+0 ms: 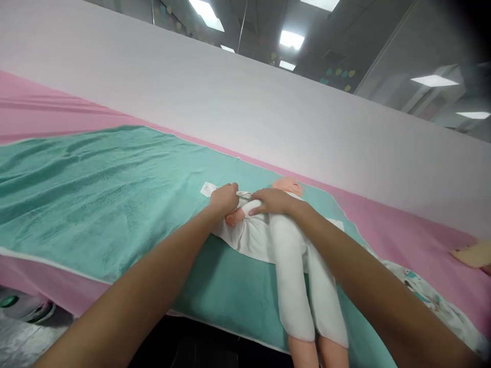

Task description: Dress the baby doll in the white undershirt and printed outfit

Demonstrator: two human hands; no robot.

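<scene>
A baby doll (pixel 293 250) lies on a spread white garment (pixel 251 237), its white-covered legs pointing toward me and its feet end beyond the lower edge of view. The doll's small hand (pixel 235 217) comes out of a white sleeve. My left hand (pixel 225 198) is closed on the garment's edge, just beyond that small hand. My right hand (pixel 273 201) reaches across the doll's upper body, its fingers and thumb around the doll's arm (pixel 251 208). Behind my right wrist shows the doll's head (pixel 288 185), partly hidden.
A green towel (pixel 95 189) covers the pink sheet (pixel 402 230) beneath. A white wall (pixel 245 102) with glass above runs along the far side. Patterned cloth (pixel 433 294) lies at right, and a beige object (pixel 471 254) sits at the right edge.
</scene>
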